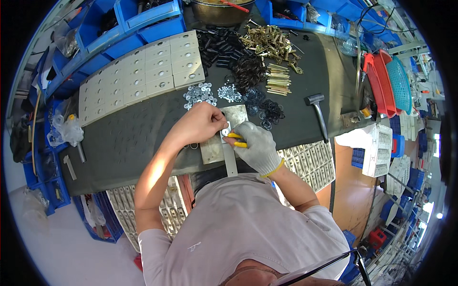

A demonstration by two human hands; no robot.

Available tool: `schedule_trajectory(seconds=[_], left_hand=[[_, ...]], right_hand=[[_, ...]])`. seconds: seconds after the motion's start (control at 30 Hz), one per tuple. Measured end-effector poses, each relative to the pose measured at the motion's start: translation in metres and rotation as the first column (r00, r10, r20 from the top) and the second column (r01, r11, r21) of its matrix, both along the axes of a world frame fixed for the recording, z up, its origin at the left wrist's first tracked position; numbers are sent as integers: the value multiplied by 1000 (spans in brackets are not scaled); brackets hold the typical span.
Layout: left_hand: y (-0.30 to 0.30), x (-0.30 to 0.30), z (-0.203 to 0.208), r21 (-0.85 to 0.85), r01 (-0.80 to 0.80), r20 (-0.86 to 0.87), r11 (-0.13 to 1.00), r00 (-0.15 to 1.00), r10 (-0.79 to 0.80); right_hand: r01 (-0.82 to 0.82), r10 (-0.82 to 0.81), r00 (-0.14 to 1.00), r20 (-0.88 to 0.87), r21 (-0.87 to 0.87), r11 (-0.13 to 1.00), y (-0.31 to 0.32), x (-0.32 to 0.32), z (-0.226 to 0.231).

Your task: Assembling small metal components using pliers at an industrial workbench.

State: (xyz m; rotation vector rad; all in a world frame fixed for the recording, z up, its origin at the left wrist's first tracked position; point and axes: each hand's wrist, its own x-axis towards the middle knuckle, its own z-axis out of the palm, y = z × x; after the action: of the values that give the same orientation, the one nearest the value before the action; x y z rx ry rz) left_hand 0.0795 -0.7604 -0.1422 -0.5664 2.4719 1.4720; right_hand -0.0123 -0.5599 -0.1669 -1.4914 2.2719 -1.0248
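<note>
My bare left hand (204,125) is closed, its thumb and fingertips pinched together at the end of a narrow metal strip. What the fingertips hold, if anything, is too small to make out. My right hand (256,147), in a white knit glove with a yellow cuff, is wrapped round yellow-handled pliers (234,136); their jaws cannot be made out. Between both hands a round white washer-like piece (225,132) sits on the strip (230,159). Beneath lies a flat metal plate (212,151), partly covered by my hands.
Beyond my hands lie grey washers (199,94), small white pieces (229,93), dark rings (272,110), brass parts (272,43) and brass strips (278,79). Metal plates (138,71) stand in rows at left. A hammer (318,114) lies right. Blue bins (152,19) line the back.
</note>
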Motion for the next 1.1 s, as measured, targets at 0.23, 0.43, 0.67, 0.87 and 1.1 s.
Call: schedule_trajectory(seconds=[0.23,0.43,0.67,0.87,1.1], left_hand=[[8,29,-16,157,-144,-158,977,973,169],[20,46,-23,159,-122,-342,980,924,171],[-53,14,-31,-520,-420,-552,744,830,84],[-78,6,-47,-713,-295,-422,636,905,-53],[-73,-4,-51,-752,-289,-428,592,898,-105]], right_hand=[[-48,46,998,-45,-32,998,-4,-11,3],[-51,51,999,6,15,999,-4,-16,3],[176,-43,802,596,-167,970,24,-90,7],[648,124,438,890,-409,642,14,-170,11],[634,366,340,866,-499,592,-47,-178,-28]])
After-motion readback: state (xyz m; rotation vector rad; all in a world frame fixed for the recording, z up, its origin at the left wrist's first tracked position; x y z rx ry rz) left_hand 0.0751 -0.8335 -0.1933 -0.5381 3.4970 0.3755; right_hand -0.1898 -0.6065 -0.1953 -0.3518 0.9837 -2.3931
